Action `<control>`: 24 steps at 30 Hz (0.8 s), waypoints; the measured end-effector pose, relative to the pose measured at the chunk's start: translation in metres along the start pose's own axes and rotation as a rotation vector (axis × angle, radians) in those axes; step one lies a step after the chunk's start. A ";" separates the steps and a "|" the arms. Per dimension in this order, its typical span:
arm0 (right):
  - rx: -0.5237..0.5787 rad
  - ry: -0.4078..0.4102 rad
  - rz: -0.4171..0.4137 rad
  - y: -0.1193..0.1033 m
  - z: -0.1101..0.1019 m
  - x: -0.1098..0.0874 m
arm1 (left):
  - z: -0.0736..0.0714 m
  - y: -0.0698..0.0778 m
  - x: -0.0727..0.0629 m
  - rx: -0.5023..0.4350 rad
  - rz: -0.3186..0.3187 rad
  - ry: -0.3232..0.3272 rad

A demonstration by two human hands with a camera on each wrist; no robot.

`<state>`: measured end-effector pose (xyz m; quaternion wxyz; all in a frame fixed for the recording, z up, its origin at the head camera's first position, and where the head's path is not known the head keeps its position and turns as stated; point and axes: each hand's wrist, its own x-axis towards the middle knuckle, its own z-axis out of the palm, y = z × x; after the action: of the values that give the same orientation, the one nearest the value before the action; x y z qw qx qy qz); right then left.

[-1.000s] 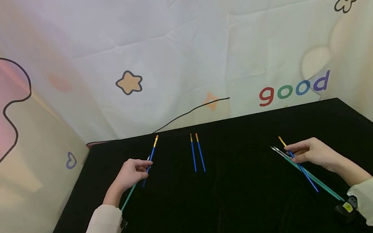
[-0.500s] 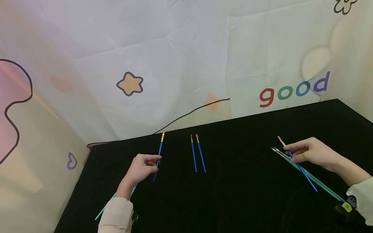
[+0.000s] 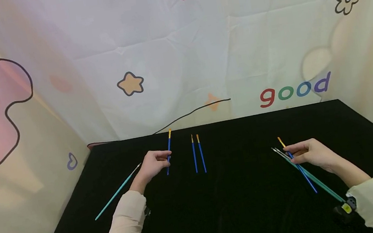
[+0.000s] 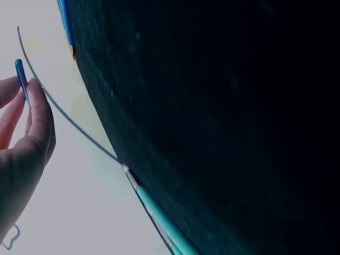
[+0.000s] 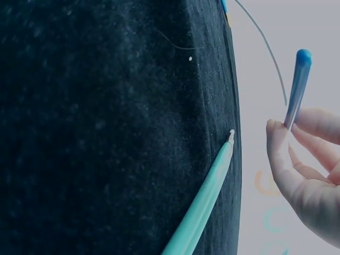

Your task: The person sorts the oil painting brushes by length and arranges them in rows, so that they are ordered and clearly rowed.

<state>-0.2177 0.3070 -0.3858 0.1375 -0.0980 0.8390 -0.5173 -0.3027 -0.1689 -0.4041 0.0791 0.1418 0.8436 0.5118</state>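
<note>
My left hand (image 3: pixel 153 165) pinches a blue paintbrush (image 3: pixel 169 143) between thumb and fingers, its yellow-orange tip pointing away toward the back edge. In the left wrist view the blue handle end (image 4: pixel 20 71) pokes out between the fingertips. On the right, my right hand (image 3: pixel 311 152) pinches another blue paintbrush (image 3: pixel 308 179), held slanting over teal brushes (image 3: pixel 325 186); its rounded handle end (image 5: pixel 303 61) shows in the right wrist view. Two more blue paintbrushes, one (image 3: pixel 194 157) beside the other (image 3: pixel 201 156), lie side by side to the right of my left hand.
Teal brushes with pale tips lie at both sides: one (image 3: pixel 118 191) by the left forearm, others under the right hand. A black cloth (image 3: pixel 242 204) covers the table. Behind it hangs a printed white curtain (image 3: pixel 179 65).
My left hand has moved right with its blue paintbrush, nearer the two lying ones, and the left teal brush is uncovered. My right hand has barely moved.
</note>
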 end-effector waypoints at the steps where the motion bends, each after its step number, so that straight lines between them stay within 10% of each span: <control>1: 0.000 0.000 -0.001 0.000 0.000 0.000 | 0.002 0.000 0.001 -0.005 -0.002 0.003; 24: 0.027 -0.017 0.008 -0.003 0.000 0.006 | 0.024 0.007 0.023 -0.043 -0.066 -0.009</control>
<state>-0.2229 0.3040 -0.3838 0.1480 -0.0969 0.8312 -0.5270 -0.3167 -0.1384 -0.4086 0.1029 0.1146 0.8363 0.5262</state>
